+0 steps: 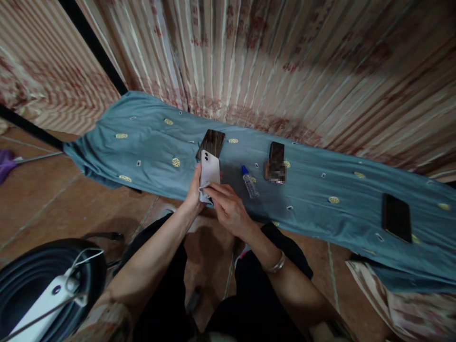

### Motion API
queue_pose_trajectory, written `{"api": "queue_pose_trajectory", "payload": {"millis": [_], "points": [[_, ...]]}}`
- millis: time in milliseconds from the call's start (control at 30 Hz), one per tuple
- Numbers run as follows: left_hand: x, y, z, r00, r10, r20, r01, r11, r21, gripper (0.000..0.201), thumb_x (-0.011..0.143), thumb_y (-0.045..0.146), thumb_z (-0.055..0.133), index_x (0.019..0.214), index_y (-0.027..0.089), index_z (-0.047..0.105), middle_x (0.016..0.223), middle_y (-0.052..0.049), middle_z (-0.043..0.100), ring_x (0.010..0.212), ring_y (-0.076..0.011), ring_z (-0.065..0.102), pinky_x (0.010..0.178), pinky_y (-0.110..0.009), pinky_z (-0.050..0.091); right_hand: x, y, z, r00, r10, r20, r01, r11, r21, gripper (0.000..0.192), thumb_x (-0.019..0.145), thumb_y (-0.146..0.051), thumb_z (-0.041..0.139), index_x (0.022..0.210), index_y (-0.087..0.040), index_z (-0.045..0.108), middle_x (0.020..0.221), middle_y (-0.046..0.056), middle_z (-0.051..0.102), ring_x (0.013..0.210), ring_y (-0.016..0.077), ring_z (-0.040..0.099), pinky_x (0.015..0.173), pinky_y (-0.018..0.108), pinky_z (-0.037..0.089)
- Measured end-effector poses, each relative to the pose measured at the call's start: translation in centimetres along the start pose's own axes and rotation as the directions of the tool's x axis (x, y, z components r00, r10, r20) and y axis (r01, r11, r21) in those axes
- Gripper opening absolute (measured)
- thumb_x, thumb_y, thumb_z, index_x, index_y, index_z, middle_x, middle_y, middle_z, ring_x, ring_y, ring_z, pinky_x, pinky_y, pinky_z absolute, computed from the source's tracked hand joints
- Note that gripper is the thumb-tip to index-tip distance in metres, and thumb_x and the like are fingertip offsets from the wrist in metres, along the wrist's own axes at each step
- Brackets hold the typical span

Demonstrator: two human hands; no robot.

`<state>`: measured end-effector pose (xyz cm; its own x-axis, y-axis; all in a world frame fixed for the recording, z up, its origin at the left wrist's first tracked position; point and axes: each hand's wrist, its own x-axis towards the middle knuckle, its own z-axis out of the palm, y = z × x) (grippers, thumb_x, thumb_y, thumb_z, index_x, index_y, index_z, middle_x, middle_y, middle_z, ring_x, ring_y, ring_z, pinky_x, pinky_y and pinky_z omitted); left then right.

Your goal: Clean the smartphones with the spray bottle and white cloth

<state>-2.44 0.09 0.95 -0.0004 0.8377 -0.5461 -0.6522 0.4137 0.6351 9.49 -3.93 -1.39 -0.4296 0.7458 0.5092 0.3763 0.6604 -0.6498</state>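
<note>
White phone [209, 172] upright, cam-end up

The white phone [209, 173] held between the hands has a smooth, glossy back, and the dark phone [396, 217] lying well off to the right shows a shiny glass-like face. The worktop [149, 142] is covered by matt blue-grey cloth with small stitched yellow patches, softly wrinkled. The little bottle [250, 183] looks like clear plastic with a blue cap, and the curtain [285, 61] behind is ribbed, pleated fabric.

Head camera, looking steeply down, close over hands, cloth-covered table [320, 190].
</note>
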Motion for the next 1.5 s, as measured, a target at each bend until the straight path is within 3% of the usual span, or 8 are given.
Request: {"api": "queue_pose_trajectory", "payload": {"millis": [167, 367, 600, 800, 933, 1067, 1300, 1500], "points": [[-0.4, -0.4, 0.4, 0.998, -0.032, 0.052, 0.033, 0.999, -0.007, 0.060, 0.101, 0.049, 0.027, 0.121, 0.010, 0.067, 0.081, -0.010, 0.076, 0.087, -0.0225, 0.074, 0.079, -0.031, 0.060, 0.3, 0.2, -0.3, 0.997, 0.041, 0.067, -0.037, 0.997, -0.072, 0.047, 0.097, -0.015, 0.035, 0.139, -0.022, 0.056, 0.139, 0.010, 0.059, 0.127, 0.0215, 0.053, 0.109, 0.041, 0.045], [-0.4, -1.1, 0.2, 0.999, 0.037, 0.001, -0.037, 0.998, 0.047, 0.041, 0.098, 0.043, 0.041, 0.109, 0.017, 0.071, 0.081, -0.007, 0.076, 0.088, -0.0226, 0.074, 0.077, -0.030, 0.060, 0.9, 0.6, -0.6, 0.993, 0.082, 0.087, -0.072, 0.991, -0.112, 0.052, 0.095, -0.014, 0.033, 0.145, -0.019, 0.049, 0.146, 0.011, 0.054, 0.133, 0.0248, 0.048, 0.116, 0.048, 0.036], [-0.8, -0.7, 0.3, 1.000, 0.020, -0.001, -0.020, 0.999, 0.035, 0.044, 0.100, 0.043, 0.038, 0.115, 0.014, 0.068, 0.082, -0.008, 0.076, 0.090, -0.0241, 0.074, 0.077, -0.031, 0.060, 1.2, 1.0, -0.7, 0.995, 0.093, 0.044, -0.086, 0.988, -0.132, 0.050, 0.095, -0.014, 0.033, 0.139, -0.012, 0.055, 0.142, 0.015, 0.057, 0.130, 0.0244, 0.050, 0.115, 0.044, 0.038], [-0.4, -0.2, 0.0, 0.999, 0.036, 0.036, -0.035, 0.999, -0.023, 0.049, 0.100, 0.046, 0.037, 0.112, 0.010, 0.068, 0.080, -0.009, 0.076, 0.084, -0.0225, 0.074, 0.075, -0.031, 0.061, 1.0, 1.0, -0.7, 0.995, 0.097, 0.039, -0.091, 0.987, -0.131, 0.048, 0.094, -0.013, 0.035, 0.135, -0.017, 0.059, 0.137, 0.011, 0.061, 0.126, 0.0241, 0.052, 0.113, 0.045, 0.041], [-0.5, -0.4, -0.1, 0.999, 0.033, 0.007, -0.033, 0.999, 0.042, 0.043, 0.095, 0.049, 0.048, 0.107, 0.014, 0.070, 0.072, -0.004, 0.073, 0.066, -0.0183, 0.070, 0.061, -0.026, 0.057, 1.2, 1.8, -0.9, 0.989, 0.147, 0.010, -0.144, 0.979, -0.147, 0.050, 0.092, -0.012, 0.035, 0.136, -0.016, 0.058, 0.138, 0.011, 0.060, 0.126, 0.0250, 0.051, 0.113, 0.046, 0.041], [-0.7, -0.9, 0.2, 1.000, -0.006, -0.002, 0.007, 0.996, 0.088, 0.041, 0.096, 0.047, 0.046, 0.101, 0.014, 0.071, 0.063, -0.002, 0.069, 0.050, -0.0143, 0.060, 0.050, -0.025, 0.050, 1.3, 3.1, -1.1, 0.979, 0.198, -0.045, -0.203, 0.964, -0.170, 0.051, 0.090, -0.010, 0.037, 0.136, -0.014, 0.058, 0.140, 0.013, 0.059, 0.128, 0.0262, 0.052, 0.114, 0.047, 0.040], [-0.3, -1.6, 0.9, 0.995, -0.001, 0.104, -0.010, 0.994, 0.109, 0.046, 0.091, 0.054, 0.053, 0.103, 0.015, 0.073, 0.078, -0.006, 0.075, 0.070, -0.0210, 0.070, 0.066, -0.030, 0.056, 1.3, 4.8, -2.1, 0.939, 0.280, -0.200, -0.307, 0.944, -0.123, 0.050, 0.086, -0.007, 0.040, 0.129, -0.019, 0.063, 0.135, 0.009, 0.065, 0.126, 0.0229, 0.058, 0.115, 0.044, 0.039], [0.0, -2.0, 2.3, 0.984, 0.068, 0.166, -0.090, 0.988, 0.128, 0.048, 0.091, 0.056, 0.052, 0.107, 0.015, 0.072, 0.079, -0.006, 0.076, 0.077, -0.0228, 0.073, 0.067, -0.030, 0.057, 0.6, 3.5, -3.6, 0.890, 0.366, -0.270, -0.370, 0.928, 0.037, 0.035, 0.088, -0.015, 0.046, 0.112, -0.023, 0.071, 0.117, 0.006, 0.074, 0.109, 0.0208, 0.068, 0.100, 0.036, 0.051]]}}
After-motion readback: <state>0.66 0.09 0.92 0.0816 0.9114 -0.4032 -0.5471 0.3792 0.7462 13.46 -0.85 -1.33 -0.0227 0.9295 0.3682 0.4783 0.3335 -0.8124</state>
